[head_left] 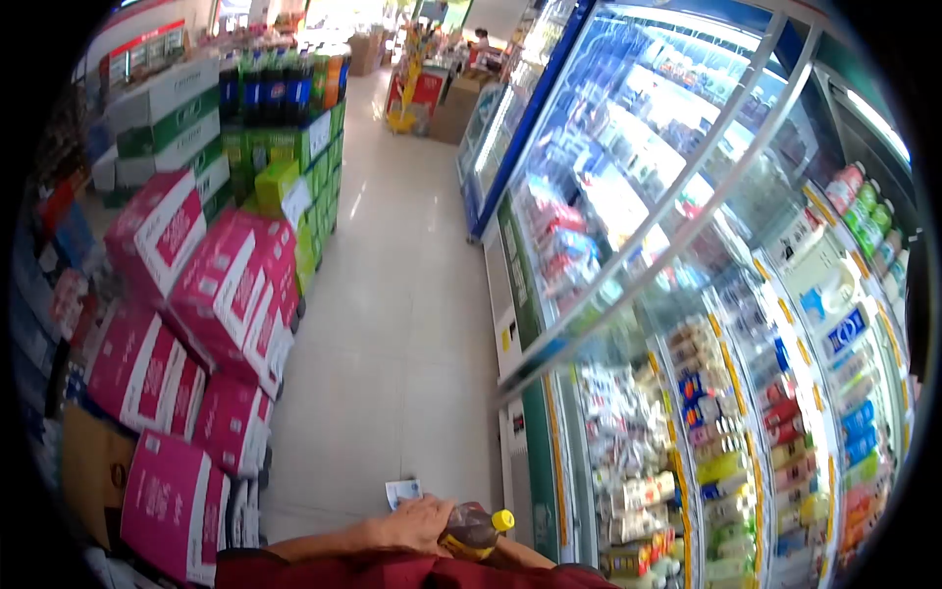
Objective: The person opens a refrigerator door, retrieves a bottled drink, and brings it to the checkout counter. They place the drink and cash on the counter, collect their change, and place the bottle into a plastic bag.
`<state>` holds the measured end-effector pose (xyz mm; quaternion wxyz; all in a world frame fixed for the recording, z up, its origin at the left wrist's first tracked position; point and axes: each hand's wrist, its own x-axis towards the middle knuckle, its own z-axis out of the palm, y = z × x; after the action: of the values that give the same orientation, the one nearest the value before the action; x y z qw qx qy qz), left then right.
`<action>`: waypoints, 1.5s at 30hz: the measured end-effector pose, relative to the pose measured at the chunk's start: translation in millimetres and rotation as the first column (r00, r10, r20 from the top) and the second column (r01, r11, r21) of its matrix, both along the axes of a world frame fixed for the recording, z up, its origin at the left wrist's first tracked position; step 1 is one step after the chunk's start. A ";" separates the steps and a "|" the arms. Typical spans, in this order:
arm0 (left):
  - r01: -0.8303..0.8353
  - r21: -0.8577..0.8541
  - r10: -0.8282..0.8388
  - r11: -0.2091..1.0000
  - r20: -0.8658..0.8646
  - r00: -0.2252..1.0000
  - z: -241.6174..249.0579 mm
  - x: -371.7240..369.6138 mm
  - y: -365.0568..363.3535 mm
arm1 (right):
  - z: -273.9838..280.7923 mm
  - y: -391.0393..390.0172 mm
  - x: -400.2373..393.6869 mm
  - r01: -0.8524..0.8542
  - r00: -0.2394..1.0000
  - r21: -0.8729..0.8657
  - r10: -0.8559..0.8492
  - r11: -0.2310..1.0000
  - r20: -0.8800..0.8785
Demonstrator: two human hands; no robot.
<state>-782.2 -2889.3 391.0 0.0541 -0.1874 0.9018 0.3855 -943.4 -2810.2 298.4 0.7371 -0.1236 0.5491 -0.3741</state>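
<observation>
My left hand [420, 522] reaches in from the lower left and closes over a bottle [471, 531] of brown liquid with a yellow cap, which lies tilted against my red top at the bottom edge. A small pale slip of paper [402, 490] shows just above the knuckles; I cannot tell whether the hand holds it or it lies on the floor. Only a strip of forearm [522, 557] shows under the bottle on the right. My right hand is out of view.
I stand in a shop aisle with a pale tiled floor [392, 294]. Glass-door coolers [706, 324] full of drinks line the right side. Stacked pink cartons [226, 304] and green cartons [294, 167] line the left. More displays [422, 93] stand at the far end.
</observation>
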 end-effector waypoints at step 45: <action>0.280 0.903 0.943 0.325 -0.289 -0.162 6.8 -164.1 -1329.9 | -23.8 -1393.8 -274.9 0.273 0.922 -0.098 -0.231 0.957 0.311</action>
<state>-946.3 -4219.2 397.8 -0.6344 -0.1279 0.2080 0.7335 -1218.4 -4204.0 274.6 0.7462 -0.0457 0.4161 -0.5177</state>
